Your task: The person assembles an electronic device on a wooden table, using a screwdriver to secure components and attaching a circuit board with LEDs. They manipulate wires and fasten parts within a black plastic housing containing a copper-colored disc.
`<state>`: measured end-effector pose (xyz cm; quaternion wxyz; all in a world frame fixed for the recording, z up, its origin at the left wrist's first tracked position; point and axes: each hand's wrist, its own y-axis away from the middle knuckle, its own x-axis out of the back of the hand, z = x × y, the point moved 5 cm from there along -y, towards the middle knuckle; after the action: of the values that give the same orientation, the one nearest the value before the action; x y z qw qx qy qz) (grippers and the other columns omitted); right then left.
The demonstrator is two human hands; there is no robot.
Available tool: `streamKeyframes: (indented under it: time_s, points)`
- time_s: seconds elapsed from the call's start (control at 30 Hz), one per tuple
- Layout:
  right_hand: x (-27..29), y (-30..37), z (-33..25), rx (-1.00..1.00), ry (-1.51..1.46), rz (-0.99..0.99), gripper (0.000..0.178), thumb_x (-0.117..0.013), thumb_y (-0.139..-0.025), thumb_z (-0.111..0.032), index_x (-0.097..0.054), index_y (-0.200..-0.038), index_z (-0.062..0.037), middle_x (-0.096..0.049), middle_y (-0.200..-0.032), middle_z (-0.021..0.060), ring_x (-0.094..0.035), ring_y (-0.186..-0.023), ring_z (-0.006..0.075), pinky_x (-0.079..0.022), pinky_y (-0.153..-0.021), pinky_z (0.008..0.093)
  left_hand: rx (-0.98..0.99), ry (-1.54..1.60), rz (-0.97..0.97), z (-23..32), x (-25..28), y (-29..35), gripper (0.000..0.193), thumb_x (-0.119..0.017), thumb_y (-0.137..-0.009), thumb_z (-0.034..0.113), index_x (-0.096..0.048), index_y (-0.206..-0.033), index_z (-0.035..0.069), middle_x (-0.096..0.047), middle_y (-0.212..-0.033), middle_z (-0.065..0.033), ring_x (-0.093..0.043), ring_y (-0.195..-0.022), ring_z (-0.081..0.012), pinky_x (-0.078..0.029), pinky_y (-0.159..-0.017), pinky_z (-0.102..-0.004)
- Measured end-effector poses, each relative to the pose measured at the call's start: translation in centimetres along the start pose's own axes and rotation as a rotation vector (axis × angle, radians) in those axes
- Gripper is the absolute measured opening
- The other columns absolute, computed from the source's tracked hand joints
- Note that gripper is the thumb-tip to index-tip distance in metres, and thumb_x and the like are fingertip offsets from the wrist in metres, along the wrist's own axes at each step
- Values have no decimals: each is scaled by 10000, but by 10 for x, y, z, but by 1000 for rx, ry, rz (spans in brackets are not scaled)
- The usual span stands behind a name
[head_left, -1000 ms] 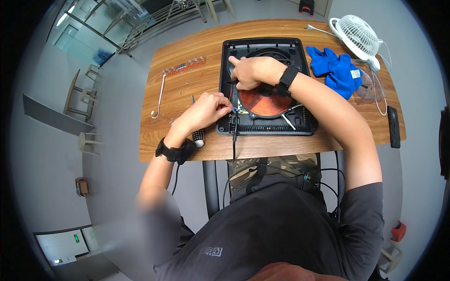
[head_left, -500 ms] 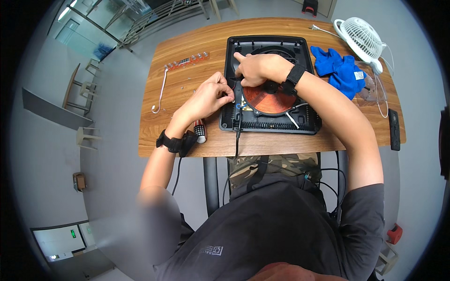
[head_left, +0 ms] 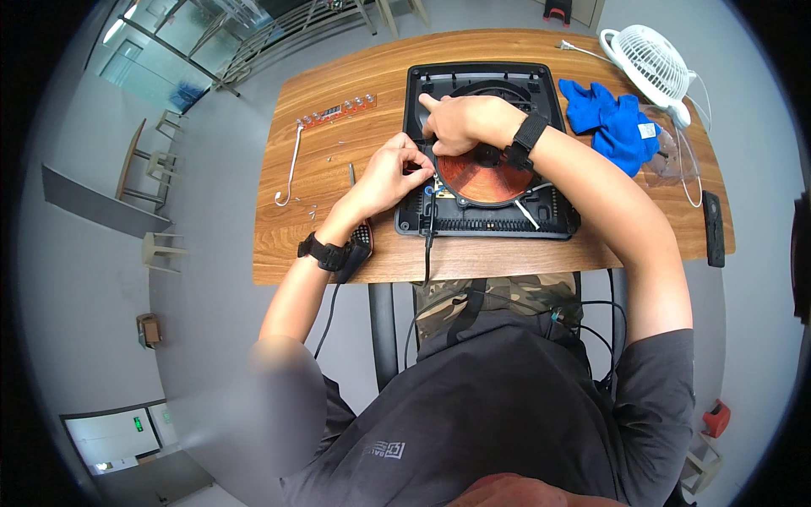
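Note:
An opened induction cooker base (head_left: pixel 562 224) in black plastic lies on the table in front of me, its round copper coil (head_left: pixel 477 186) exposed. At the coil's left edge, my left hand (head_left: pixel 393 175) is closed in a pinch beside a small circuit board (head_left: pixel 443 193). What sits between those fingertips is too small to make out. My right hand (head_left: pixel 460 125) reaches over the coil's upper left, one finger stretched out and the thumb and another finger drawn together. Whatever that grip holds is hidden. Beneath my left wrist, a screwdriver (head_left: pixel 351 175) shows partly beside a red-and-black checked handle (head_left: pixel 365 232).
A control panel board (head_left: pixel 338 111) with a white cable (head_left: pixel 294 165) and several loose screws (head_left: pixel 313 211) lie on the left. To the right are a blue cloth (head_left: pixel 621 135), a clear plastic piece (head_left: pixel 667 156), a white fan (head_left: pixel 650 63) and a black bar (head_left: pixel 714 228).
My left hand has shifted right, its pinch now at the board beside the coil instead of the casing's left edge. The right hand has stayed nearly still.

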<state>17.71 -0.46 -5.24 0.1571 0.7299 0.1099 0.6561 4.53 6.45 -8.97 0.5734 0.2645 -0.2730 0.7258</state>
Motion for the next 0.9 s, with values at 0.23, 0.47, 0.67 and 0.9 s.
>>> streamKeyframes:
  time_s: [0.23,0.47,0.67,0.9]
  points:
    - [1,1,0,4,15,5,493,-567,-921,-331,-651,-1376,-160,-226,-1660,257,-578,-1291,398,-491,-1074,457,-88,-135,58,5,-1,2,120,-790,-869,105,-751,-938,15,-570,-951,-60,-599,-866,-173,-506,-778,-307]
    - [1,2,-1,-8,1,11,501,-576,-920,-333,-645,-1386,-160,-227,-1660,256,-581,-1288,394,-493,-1072,452,-68,-130,79,0,-2,2,114,-788,-843,112,-754,-914,30,-575,-913,-55,-592,-813,-162,-503,-736,-299]
    - [0,1,0,1,-12,10,499,-577,-920,-338,-650,-1380,-160,-228,-1655,270,-580,-1289,390,-490,-1074,454,-57,-153,74,2,0,0,82,-763,-809,87,-760,-873,37,-576,-883,-55,-595,-788,-157,-503,-722,-296]
    - [-3,-2,1,4,2,24,505,-579,-915,-337,-653,-1381,-157,-238,-1651,275,-574,-1290,389,-476,-1091,445,-59,-134,39,6,2,0,114,-776,-806,105,-785,-906,51,-579,-874,-51,-606,-813,-177,-505,-739,-315]
